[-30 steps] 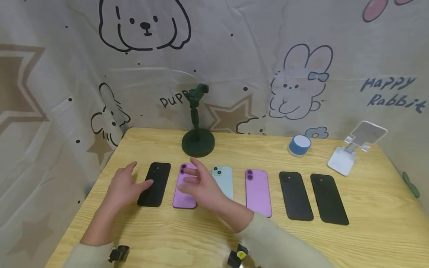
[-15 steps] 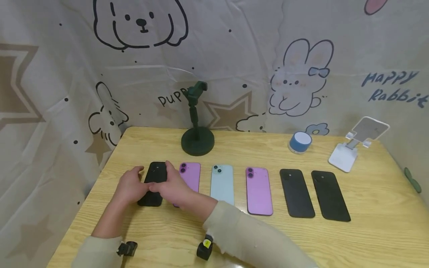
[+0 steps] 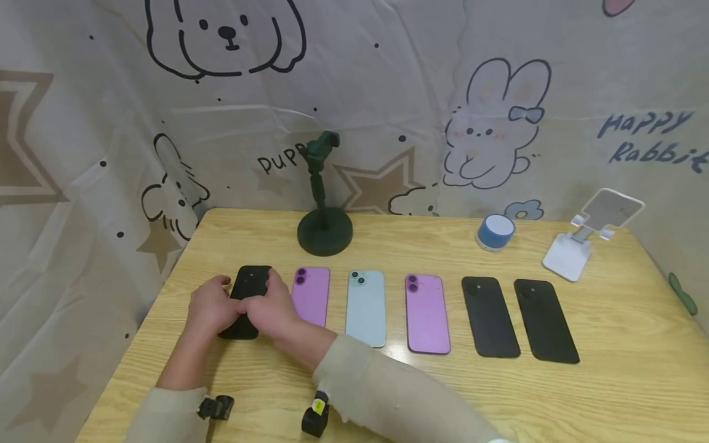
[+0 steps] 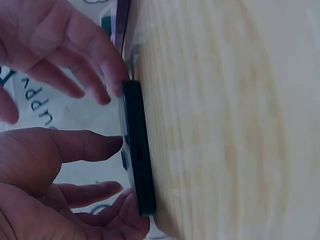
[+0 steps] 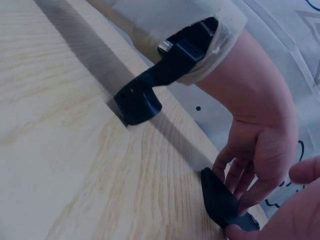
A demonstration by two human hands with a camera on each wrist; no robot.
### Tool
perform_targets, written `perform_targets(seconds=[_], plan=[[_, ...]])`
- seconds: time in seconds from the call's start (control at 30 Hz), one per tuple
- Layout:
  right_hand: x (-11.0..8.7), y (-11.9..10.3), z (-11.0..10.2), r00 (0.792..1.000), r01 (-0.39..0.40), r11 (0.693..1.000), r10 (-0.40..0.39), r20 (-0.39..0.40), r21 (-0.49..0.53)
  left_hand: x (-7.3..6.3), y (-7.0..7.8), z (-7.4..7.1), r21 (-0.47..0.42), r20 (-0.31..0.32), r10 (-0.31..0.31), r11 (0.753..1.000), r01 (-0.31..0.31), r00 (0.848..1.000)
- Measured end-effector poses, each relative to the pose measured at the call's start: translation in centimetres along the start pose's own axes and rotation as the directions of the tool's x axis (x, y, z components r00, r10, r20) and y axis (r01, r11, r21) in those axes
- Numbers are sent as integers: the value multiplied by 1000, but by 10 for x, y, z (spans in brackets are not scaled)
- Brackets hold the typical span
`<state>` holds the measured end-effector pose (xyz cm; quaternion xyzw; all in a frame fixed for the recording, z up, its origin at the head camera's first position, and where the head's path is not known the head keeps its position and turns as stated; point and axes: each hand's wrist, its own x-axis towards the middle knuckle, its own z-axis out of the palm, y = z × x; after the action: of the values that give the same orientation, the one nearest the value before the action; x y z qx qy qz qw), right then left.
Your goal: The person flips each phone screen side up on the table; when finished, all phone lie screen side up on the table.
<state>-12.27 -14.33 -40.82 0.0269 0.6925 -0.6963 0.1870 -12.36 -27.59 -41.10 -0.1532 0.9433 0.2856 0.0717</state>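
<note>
A black smartphone [image 3: 250, 283] lies at the left end of a row of phones, camera side up. My left hand [image 3: 210, 311] grips it, with fingers at its left long edge and the thumb on its back, as the left wrist view shows. From the other side my right hand [image 3: 274, 311] touches its right edge with extended fingers; in the right wrist view the right thumb [image 5: 305, 171] is raised above the phone. In the head view the two thumbs meet over the phone and hide part of it.
To the right lie a purple phone [image 3: 311, 296], a pale blue phone [image 3: 365, 311], another purple phone [image 3: 428, 317] and two black phones [image 3: 490, 320]. Behind them stand a dark green phone stand [image 3: 325, 232], a blue-and-white cylinder [image 3: 495, 234] and a white foldable stand [image 3: 567, 255].
My right hand has swung left from over the purple phone to the black smartphone, and my left hand has closed in on it too. The black smartphone has shifted slightly left.
</note>
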Motion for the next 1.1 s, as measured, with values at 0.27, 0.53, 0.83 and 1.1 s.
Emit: perform_targets(seconds=[0.27, 0.53, 0.83, 1.1], plan=[[4, -2, 7, 994, -52, 995, 43, -104, -81, 7, -17, -4, -128, 15, -88, 988, 89, 996], [10, 3, 16, 983, -109, 981, 83, -163, -161, 2, -31, -12, -396, 101, -98, 909, 130, 990], [12, 12, 30, 984, -65, 998, 63, -167, -2, -15, -34, -33, -452, 104, -14, 890, 60, 994], [8, 11, 33, 994, -29, 987, 45, -99, 160, -30, -28, -46, -574, 104, 123, 818, -41, 987]])
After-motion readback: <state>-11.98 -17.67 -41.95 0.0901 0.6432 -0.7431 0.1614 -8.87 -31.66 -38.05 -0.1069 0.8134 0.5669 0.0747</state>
